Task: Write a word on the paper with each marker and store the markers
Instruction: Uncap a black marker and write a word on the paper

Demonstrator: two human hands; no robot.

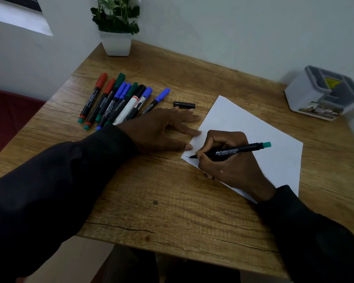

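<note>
Head view — the only one I have. The marker (233, 151) is in the right hand (233, 174), whose fingers are curled round the barrel close to the nib, in a writing grip. Its tip touches the near left corner of the paper (253, 127). The long axis runs left to right across the sheet and lies low, with the nib pointing left and the teal tail end pointing right and slightly away from me.

I judge the marker light, stiff and smooth, so a hold low on the barrel suits it. The paper is thin and would slide easily. The left hand (161, 129) lies flat on the bench (172, 201), fingers (190, 131) straight and spread, their tips at the sheet's edge.

A loose black cap (184, 105) lies just beyond that hand. The other markers (119, 99) lie side by side at far left, caps pointing away. The storage box (325, 92) stands at far right, well apart from the sheet.
</note>
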